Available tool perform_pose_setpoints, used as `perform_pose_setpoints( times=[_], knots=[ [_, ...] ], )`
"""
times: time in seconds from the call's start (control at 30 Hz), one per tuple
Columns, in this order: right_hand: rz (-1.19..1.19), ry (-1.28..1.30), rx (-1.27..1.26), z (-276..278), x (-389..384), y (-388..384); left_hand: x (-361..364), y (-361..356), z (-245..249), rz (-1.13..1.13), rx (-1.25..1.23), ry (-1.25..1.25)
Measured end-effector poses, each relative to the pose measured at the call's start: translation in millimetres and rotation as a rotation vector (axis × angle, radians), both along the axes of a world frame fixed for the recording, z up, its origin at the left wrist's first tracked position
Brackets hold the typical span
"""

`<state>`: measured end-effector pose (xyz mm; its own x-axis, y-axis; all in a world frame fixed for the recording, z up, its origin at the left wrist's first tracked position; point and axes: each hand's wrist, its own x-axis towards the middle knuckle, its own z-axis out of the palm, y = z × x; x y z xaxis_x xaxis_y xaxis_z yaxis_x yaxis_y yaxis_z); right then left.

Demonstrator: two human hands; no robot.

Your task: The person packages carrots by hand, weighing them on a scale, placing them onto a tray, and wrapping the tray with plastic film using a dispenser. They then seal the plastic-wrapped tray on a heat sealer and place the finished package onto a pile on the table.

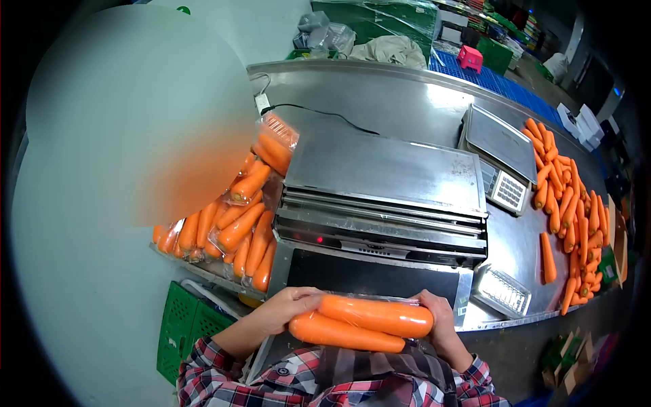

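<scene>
My left hand [293, 305] and my right hand [439, 313] grip opposite ends of a pack of carrots [366, 322] in front of my body. Two large carrots show in it, side by side, under shiny transparent film. The fingers beneath the pack are hidden. Just beyond it is the black plate [359, 271] of a metal film-wrapping machine [380, 173], which has a small red light on its front. To the left of the machine lies a pile of film-wrapped carrot packs [234, 230].
Loose carrots [576, 224] are heaped at the right end of the steel table [407, 102]. A weighing scale [502, 152] stands behind the transparent plastic trays [502, 292]. A black cable runs behind the machine. A green crate [180, 332] is at lower left.
</scene>
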<state>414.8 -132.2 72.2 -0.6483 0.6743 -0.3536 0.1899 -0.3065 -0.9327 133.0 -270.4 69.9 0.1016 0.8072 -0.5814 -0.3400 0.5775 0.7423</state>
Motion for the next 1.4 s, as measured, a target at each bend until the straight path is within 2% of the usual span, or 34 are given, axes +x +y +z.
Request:
perform_pose_setpoints(
  times=[0.1,0.13,0.17,0.23,0.27,0.3,0.43,0.5,0.57,0.6,0.63,0.67,0.7,0.77,0.8,0.83,0.87,0.9,0.93,0.97,1.03,1.07,1.1,1.17,1.2,1.27,1.3,1.33,1.4],
  knots=[
    [-0.168,0.120,-0.037,12.2,-29.9,6.1,-15.7,11.2,22.9,0.288,0.025,-0.079],
    [-0.199,0.248,0.024,1.0,-31.0,13.2,-30.6,13.3,22.8,0.319,0.143,-0.068],
    [-0.227,0.390,-0.087,-13.9,-21.2,23.6,-42.2,20.1,26.9,0.443,0.191,-0.123],
    [-0.307,0.347,0.189,10.7,-25.8,28.6,-71.9,49.0,45.7,0.618,0.318,-0.248],
    [-0.329,0.251,0.369,6.7,-14.3,34.5,-91.9,64.5,42.8,0.727,0.379,-0.234],
    [-0.409,0.167,0.440,1.7,-3.5,37.1,-116.8,84.2,33.4,0.823,0.443,-0.229],
    [-0.665,0.086,0.458,-27.3,54.4,47.4,-194.1,166.8,12.7,0.859,0.650,-0.180],
    [-0.734,-0.025,0.473,-58.3,95.7,54.8,-275.1,214.1,-59.3,0.886,0.614,-0.084],
    [-0.656,-0.461,0.749,-88.1,139.1,57.0,-289.5,242.8,-78.8,1.033,0.461,-0.303],
    [-0.528,-0.715,0.833,-91.3,154.3,51.6,-320.3,261.3,-126.1,1.147,0.415,-0.368],
    [-0.382,-0.970,0.899,-94.6,168.9,45.5,-324.8,260.4,-140.1,1.152,0.344,-0.444],
    [-0.321,-0.994,0.856,-108.3,186.2,41.8,-323.2,262.1,-151.0,1.157,0.268,-0.516],
    [-0.262,-1.096,0.866,-114.4,196.5,34.7,-312.7,257.3,-153.4,1.079,0.242,-0.441],
    [-0.193,-1.130,1.037,-117.2,208.2,30.3,-286.1,239.1,-136.9,0.917,0.136,-0.308],
    [-0.193,-1.177,1.075,-111.6,205.2,31.3,-277.3,230.6,-129.6,0.963,0.024,-0.316],
    [-0.167,-1.259,1.040,-109.7,202.5,34.0,-295.0,221.2,-152.2,0.854,0.182,-0.382],
    [-0.164,-1.220,1.093,-122.6,211.0,39.4,-312.3,212.3,-174.6,0.739,0.335,-0.451],
    [-0.142,-1.129,1.088,-122.7,214.4,46.3,-304.5,200.0,-160.7,0.843,0.236,-0.193],
    [-0.119,-1.086,1.104,-129.7,222.7,52.9,-300.6,183.4,-139.3,0.885,0.137,-0.138],
    [-0.035,-1.115,1.118,-123.0,222.3,59.2,-286.6,172.3,-118.6,1.007,0.158,-0.124],
    [0.077,-1.144,1.065,-126.0,228.6,72.3,-272.1,151.6,-92.9,1.032,0.319,-0.153],
    [0.114,-1.109,1.063,-128.0,231.2,78.0,-238.0,147.9,-61.9,1.044,0.378,-0.100],
    [0.052,-0.980,1.165,-131.6,232.1,81.4,-198.7,151.7,-31.7,1.117,0.409,-0.112],
    [0.127,-0.930,1.165,-144.4,238.1,94.3,-140.4,152.3,-1.4,0.854,0.570,-0.005],
    [0.063,-0.859,1.246,-149.7,236.7,100.5,-103.4,156.6,11.2,0.763,0.619,0.024],
    [0.124,-0.704,1.258,-145.7,242.2,112.4,-15.6,172.0,34.0,0.581,0.703,0.078],
    [0.100,-0.608,1.265,-136.7,244.1,116.1,45.4,187.2,47.2,0.597,0.622,0.198],
    [0.094,-0.477,1.349,-144.6,248.2,122.1,111.4,201.8,54.0,0.550,0.658,0.314],
    [0.154,-0.368,1.395,-136.4,254.6,129.2,203.3,221.9,39.0,0.150,0.760,0.503]
  ],
)
